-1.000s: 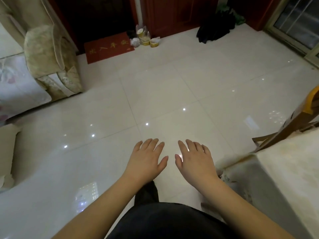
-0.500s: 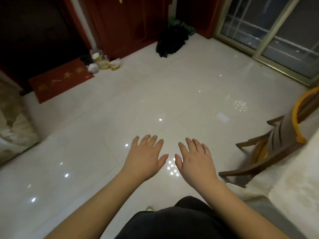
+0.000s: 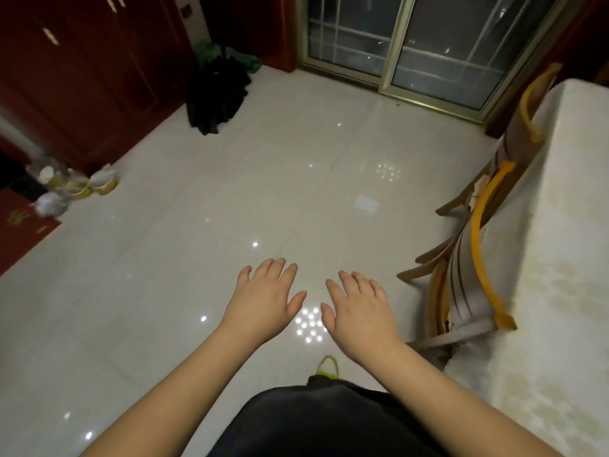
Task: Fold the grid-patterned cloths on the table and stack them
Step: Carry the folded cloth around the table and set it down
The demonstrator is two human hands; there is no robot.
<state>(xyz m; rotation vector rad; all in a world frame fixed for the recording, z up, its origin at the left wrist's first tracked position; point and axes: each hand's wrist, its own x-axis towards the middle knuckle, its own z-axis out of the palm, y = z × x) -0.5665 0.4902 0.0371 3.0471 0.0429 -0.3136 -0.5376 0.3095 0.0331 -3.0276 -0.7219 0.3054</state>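
Both hands empty: left hand [image 3: 263, 296] and right hand [image 3: 359, 311] are out in front of me, palms down, fingers spread, hovering over bare floor tile [image 3: 184, 265] and touching nothing, so my read is I'm staged to start, not folding yet. The table [image 3: 557, 291] sits at my right under a pale covering with wooden chairs [image 3: 468, 282] tucked against it, well apart from either hand. No grid-patterned cloths visible anywhere; most of the tabletop is cut off by the frame edge, so they may lie out of view.
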